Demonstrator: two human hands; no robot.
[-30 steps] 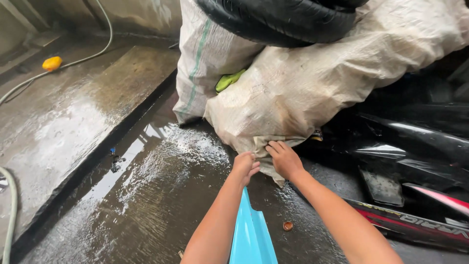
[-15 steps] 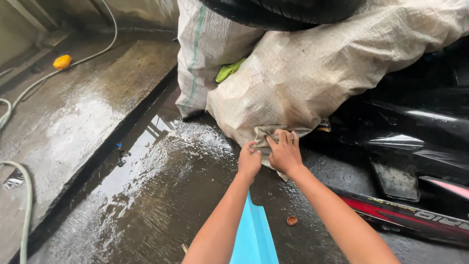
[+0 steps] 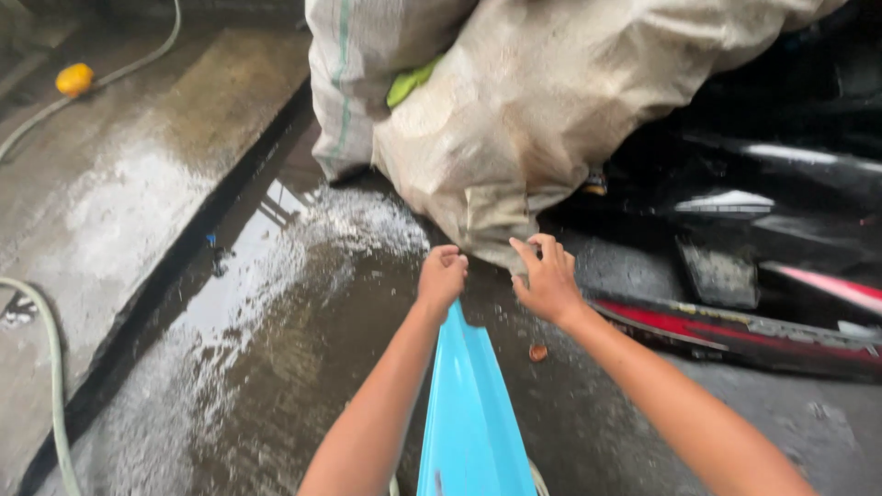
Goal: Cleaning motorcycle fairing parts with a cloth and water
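sack (image 3: 551,119) corner | just above left hand (image 3: 443,276); right hand (image 3: 548,280) touching

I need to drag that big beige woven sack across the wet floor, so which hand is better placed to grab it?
Probably the right hand: its open fingers sit at the big beige woven sack's bottom corner. The left hand is fisted beside it.

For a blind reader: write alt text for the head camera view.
Two bare hands, left hand fisted and right hand open-fingered, meet the bottom corner of a bulging beige woven sack above wet concrete floor. A light blue panel runs between the forearms; a black motorbike stands right.
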